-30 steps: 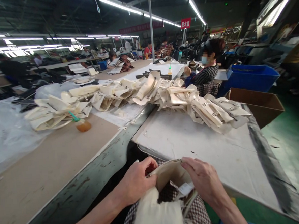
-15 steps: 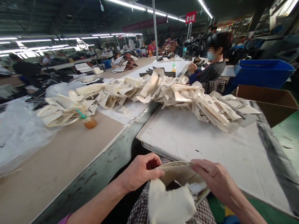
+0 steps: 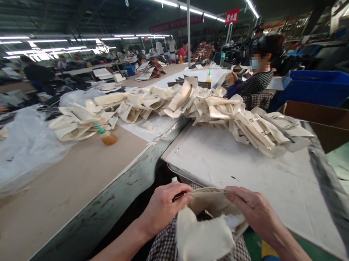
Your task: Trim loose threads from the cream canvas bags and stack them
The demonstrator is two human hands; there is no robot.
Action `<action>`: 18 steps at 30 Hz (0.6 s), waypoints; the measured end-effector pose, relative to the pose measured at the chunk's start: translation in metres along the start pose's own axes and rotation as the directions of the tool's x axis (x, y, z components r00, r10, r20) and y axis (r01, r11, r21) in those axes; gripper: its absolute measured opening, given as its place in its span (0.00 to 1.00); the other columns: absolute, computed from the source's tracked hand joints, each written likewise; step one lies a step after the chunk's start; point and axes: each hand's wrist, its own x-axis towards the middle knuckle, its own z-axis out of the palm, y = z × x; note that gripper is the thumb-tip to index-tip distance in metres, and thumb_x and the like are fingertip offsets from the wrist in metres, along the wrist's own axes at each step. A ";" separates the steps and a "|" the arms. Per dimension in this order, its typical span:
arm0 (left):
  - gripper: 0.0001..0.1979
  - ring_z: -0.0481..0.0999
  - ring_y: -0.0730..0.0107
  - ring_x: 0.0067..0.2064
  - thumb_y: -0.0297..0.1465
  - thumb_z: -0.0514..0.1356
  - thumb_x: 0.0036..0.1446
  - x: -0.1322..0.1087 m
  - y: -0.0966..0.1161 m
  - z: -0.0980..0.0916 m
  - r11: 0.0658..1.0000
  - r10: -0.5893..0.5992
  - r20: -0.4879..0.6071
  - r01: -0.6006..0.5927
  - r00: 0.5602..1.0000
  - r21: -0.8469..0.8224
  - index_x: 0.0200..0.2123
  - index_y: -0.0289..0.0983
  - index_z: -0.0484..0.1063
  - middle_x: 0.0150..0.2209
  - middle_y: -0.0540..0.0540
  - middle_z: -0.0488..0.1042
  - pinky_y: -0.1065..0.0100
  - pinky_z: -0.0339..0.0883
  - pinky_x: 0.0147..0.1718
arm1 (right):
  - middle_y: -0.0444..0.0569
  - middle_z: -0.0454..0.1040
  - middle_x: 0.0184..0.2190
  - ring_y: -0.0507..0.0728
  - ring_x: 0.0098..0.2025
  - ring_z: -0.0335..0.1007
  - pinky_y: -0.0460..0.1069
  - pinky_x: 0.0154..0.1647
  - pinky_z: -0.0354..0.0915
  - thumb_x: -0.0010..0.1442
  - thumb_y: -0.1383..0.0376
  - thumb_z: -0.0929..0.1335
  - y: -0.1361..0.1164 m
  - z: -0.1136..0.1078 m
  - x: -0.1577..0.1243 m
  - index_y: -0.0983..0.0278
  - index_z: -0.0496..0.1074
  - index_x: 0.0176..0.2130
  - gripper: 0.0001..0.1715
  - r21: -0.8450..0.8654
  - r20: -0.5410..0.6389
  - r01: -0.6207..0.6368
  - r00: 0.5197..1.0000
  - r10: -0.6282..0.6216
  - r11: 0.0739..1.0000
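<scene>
Cream piece: the piece [image 3: 205, 241] is lying at six o'clock, curving into a loop over the checked cloth [image 3: 162, 247] on the person's lap.
Left hand: the hand [image 3: 167, 205] is gripping the piece's edge at its ten o'clock, thumb and fingers pinching.
Right hand: this one [image 3: 253, 206] is pinching the same edge at its two o'clock, thumb and fingers closing on it.
Edge work: the step in hand seems to be handling the far edge; whether the fingers are pressing or folding, I cannot tell.
Next move: probably calling for an even pinch from both hands, with the edge lining up between them.
Heap: similar cream pieces [image 3: 183, 100] are arching across the tabletop [image 3: 223, 155] from nine o'clock through twelve to three.
Bottle: an amber one [image 3: 108, 139] is leaning at nine o'clock, beside the heap.
Co-worker: a person [image 3: 257, 82] is sitting at two o'clock.
</scene>
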 end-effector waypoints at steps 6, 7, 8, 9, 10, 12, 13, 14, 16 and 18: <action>0.12 0.73 0.70 0.43 0.26 0.52 0.62 0.019 -0.006 -0.003 0.980 0.198 0.163 -0.199 0.967 -0.014 0.44 0.37 0.74 0.42 0.46 0.74 0.73 0.65 0.44 | 0.47 0.74 0.30 0.55 0.33 0.71 0.46 0.32 0.62 0.65 0.55 0.61 -0.007 -0.009 0.000 0.62 0.75 0.33 0.20 0.070 0.103 0.028 0.994 -0.035 0.997; 0.13 0.73 0.70 0.44 0.25 0.52 0.62 0.023 -0.006 -0.003 0.972 0.231 0.203 -0.234 0.952 -0.013 0.45 0.37 0.73 0.43 0.47 0.74 0.72 0.65 0.45 | 0.46 0.73 0.29 0.55 0.32 0.71 0.46 0.31 0.62 0.65 0.55 0.61 -0.007 -0.010 0.000 0.62 0.75 0.34 0.19 0.078 0.108 0.027 0.993 -0.035 0.997; 0.14 0.73 0.70 0.45 0.24 0.53 0.61 0.028 -0.005 -0.003 0.964 0.260 0.244 -0.268 0.934 -0.003 0.47 0.38 0.72 0.44 0.47 0.74 0.72 0.65 0.47 | 0.46 0.73 0.29 0.54 0.31 0.70 0.46 0.31 0.61 0.65 0.56 0.61 -0.008 -0.010 0.000 0.62 0.76 0.34 0.19 0.082 0.108 0.025 0.994 -0.034 0.996; 0.15 0.73 0.70 0.47 0.23 0.54 0.61 0.032 -0.004 -0.003 0.954 0.284 0.284 -0.300 0.916 0.014 0.49 0.39 0.71 0.46 0.48 0.75 0.72 0.64 0.48 | 0.46 0.72 0.29 0.54 0.31 0.70 0.46 0.30 0.60 0.65 0.56 0.61 -0.008 -0.010 0.000 0.62 0.76 0.35 0.19 0.082 0.104 0.022 0.994 -0.031 0.996; 0.16 0.72 0.70 0.48 0.23 0.56 0.60 0.036 -0.003 -0.003 0.943 0.302 0.316 -0.330 0.899 0.039 0.51 0.39 0.70 0.48 0.48 0.74 0.71 0.64 0.50 | 0.46 0.72 0.29 0.54 0.31 0.69 0.46 0.31 0.60 0.66 0.57 0.61 -0.009 -0.009 0.001 0.62 0.76 0.35 0.18 0.079 0.099 0.020 0.995 -0.027 0.997; 0.20 0.72 0.69 0.51 0.23 0.58 0.59 0.041 0.000 -0.003 0.922 0.321 0.349 -0.375 0.880 0.097 0.55 0.40 0.67 0.50 0.48 0.73 0.70 0.63 0.52 | 0.46 0.73 0.30 0.54 0.31 0.70 0.46 0.32 0.60 0.66 0.58 0.61 -0.009 -0.008 0.002 0.62 0.76 0.37 0.17 0.073 0.085 0.012 0.996 -0.018 0.997; 0.21 0.72 0.69 0.50 0.23 0.59 0.59 0.043 0.001 -0.002 0.912 0.328 0.349 -0.390 0.878 0.124 0.56 0.40 0.65 0.51 0.47 0.73 0.69 0.64 0.51 | 0.46 0.74 0.31 0.54 0.32 0.70 0.46 0.32 0.60 0.66 0.59 0.61 -0.009 -0.007 0.003 0.62 0.76 0.38 0.17 0.074 0.080 0.009 0.997 -0.015 0.997; 0.22 0.73 0.68 0.49 0.23 0.60 0.58 0.045 0.002 -0.002 0.904 0.336 0.337 -0.402 0.879 0.148 0.55 0.40 0.64 0.51 0.47 0.73 0.69 0.66 0.50 | 0.46 0.75 0.31 0.54 0.32 0.70 0.47 0.32 0.60 0.66 0.59 0.61 -0.009 -0.006 0.004 0.62 0.77 0.39 0.16 0.077 0.074 0.004 0.997 -0.010 0.997; 0.17 0.74 0.69 0.47 0.24 0.60 0.58 0.047 0.005 -0.001 0.886 0.354 0.312 -0.423 0.881 0.188 0.50 0.39 0.66 0.49 0.48 0.74 0.69 0.68 0.46 | 0.46 0.75 0.32 0.55 0.33 0.71 0.47 0.33 0.61 0.65 0.59 0.62 -0.011 -0.005 0.005 0.61 0.77 0.41 0.16 0.082 0.064 -0.002 0.998 -0.003 0.997; 0.09 0.75 0.69 0.45 0.25 0.61 0.58 0.049 0.008 0.000 0.867 0.380 0.289 -0.447 0.879 0.220 0.42 0.38 0.68 0.47 0.49 0.75 0.70 0.69 0.44 | 0.46 0.75 0.31 0.54 0.33 0.71 0.46 0.32 0.60 0.65 0.60 0.62 -0.014 -0.005 0.006 0.60 0.77 0.41 0.15 0.080 0.063 -0.005 0.998 0.000 0.997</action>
